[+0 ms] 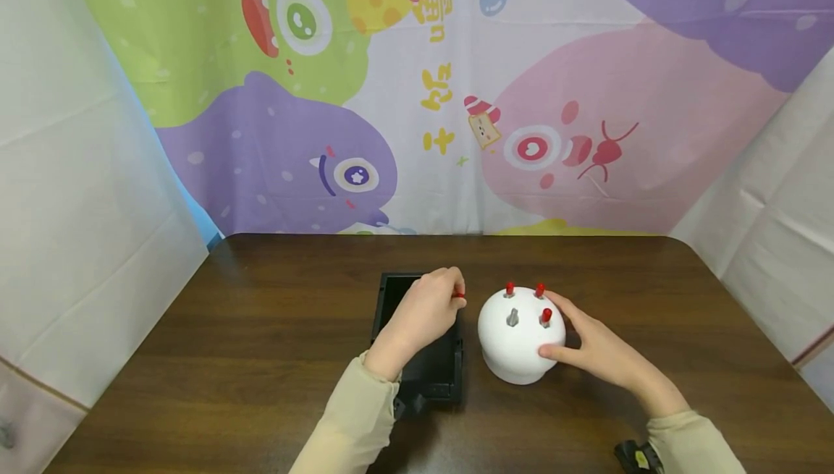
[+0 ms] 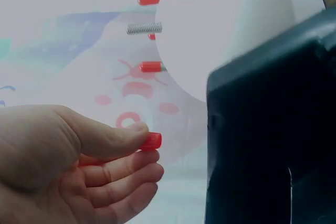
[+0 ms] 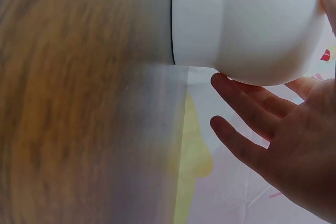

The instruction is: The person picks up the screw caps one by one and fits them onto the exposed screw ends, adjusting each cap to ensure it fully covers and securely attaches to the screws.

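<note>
Between thumb and fingers, my left hand [image 1: 423, 307] pinches a small red cap [image 2: 153, 140]. It is held above a black box [image 1: 430, 391], left of a white dome-shaped body [image 1: 511, 351]. Metal threaded studs stick up from the dome. Three carry red caps [image 1: 546, 316], while the near-left stud [image 1: 512, 318] is bare, its thread visible in the left wrist view. My right hand [image 1: 596, 351] holds the dome's right side, thumb at the front and fingers around the back. In the right wrist view, some of its fingers stand apart from the white surface.
The black box stands upright on the brown wooden table [image 1: 260, 358], partly hidden under my left forearm. A printed cartoon curtain [image 1: 449, 192] hangs behind the table's far edge. A dark device [image 1: 635, 456] sits by my right sleeve at the bottom.
</note>
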Demonstrator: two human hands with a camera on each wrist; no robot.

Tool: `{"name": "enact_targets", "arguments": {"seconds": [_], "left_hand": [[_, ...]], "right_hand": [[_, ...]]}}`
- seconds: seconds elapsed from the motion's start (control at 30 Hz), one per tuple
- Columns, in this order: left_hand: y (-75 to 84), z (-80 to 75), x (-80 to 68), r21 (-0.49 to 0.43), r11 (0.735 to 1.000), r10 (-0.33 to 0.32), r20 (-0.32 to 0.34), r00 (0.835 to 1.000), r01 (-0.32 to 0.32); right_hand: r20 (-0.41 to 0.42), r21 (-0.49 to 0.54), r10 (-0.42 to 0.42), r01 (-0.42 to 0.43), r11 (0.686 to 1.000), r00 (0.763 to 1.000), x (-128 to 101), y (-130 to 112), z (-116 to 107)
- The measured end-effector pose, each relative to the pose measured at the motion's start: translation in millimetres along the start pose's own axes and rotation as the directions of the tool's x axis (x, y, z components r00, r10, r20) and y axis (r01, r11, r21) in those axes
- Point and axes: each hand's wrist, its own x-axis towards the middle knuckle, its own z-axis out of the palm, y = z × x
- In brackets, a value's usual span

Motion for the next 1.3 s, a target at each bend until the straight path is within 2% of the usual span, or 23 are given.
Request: {"name": "enact_targets", "arguments": {"seconds": [0.4, 0.77, 1.03, 1.3], "left_hand": [[13.0, 0.9, -2.2, -0.046, 0.998, 0.049, -0.023, 0.999, -0.050], [19.3, 1.9, -1.0, -0.039, 0.996, 0.076, -0.033, 0.997, -0.077], [26.8, 3.3, -0.7, -0.063, 0.994, 0.093, -0.013, 0.996, -0.093], [31.0, 5.1, -0.5, -0.066, 0.991, 0.115, -0.030, 0.993, -0.116]], "right_hand": [[-0.005, -0.001, -0.014, 0.014, 1.000, 1.000, 1, 0, 1], [-0.005, -0.016, -0.023, 0.023, 1.000, 1.000, 1, -1, 1], [0.002, -0.002, -0.004, 0.004, 1.000, 1.000, 1, 0, 1], [0.008, 0.008, 0.005, -0.005, 1.000, 1.000, 1, 0, 0]]}}
